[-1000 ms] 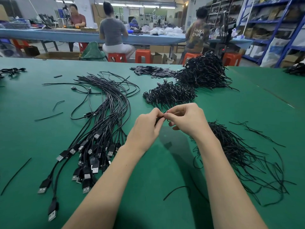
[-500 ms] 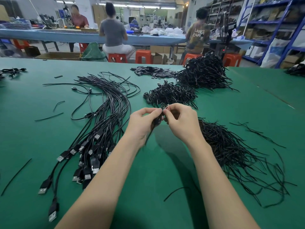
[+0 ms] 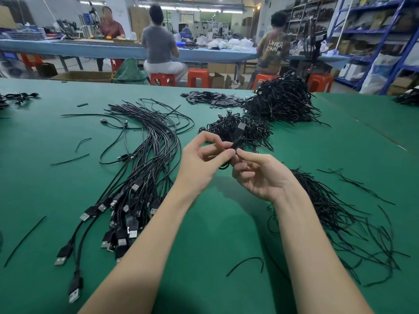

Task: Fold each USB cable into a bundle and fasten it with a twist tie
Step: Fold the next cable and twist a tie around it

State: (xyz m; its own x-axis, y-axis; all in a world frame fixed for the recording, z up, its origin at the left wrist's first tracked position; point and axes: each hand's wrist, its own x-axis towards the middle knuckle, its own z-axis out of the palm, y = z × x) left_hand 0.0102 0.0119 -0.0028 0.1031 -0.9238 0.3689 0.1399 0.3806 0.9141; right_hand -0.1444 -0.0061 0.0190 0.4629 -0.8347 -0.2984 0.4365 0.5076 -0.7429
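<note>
My left hand and right hand meet above the middle of the green counter, both raised clear of its surface. Between them is a folded black USB cable: the left thumb and forefinger pinch the bundle at its middle, and a connector end sticks up and away from the fingertips. The right hand, palm turned upward, pinches at the same spot with thumb and forefinger (whether it has the twist tie or the cable itself I cannot tell); its other fingers are loosely curled.

Toward the left edge of the counter lies a long sheaf of unfolded USB cables, their USB-A plugs fanned toward the near edge and their thin ends curving toward the far edge. Toward the right edge, beside my right forearm, lies a loose heap of black twist ties, with one stray curved tie at the near edge between my forearms and a few single strands scattered near the left edge.

Beyond my hands is a small pile of finished bundles, and behind it, near the far edge, a larger pile. Just left of that larger pile lies a scatter of small flat black pieces.

Past the far edge, three people sit on orange stools at a blue bench; blue shelving stands at the right.
</note>
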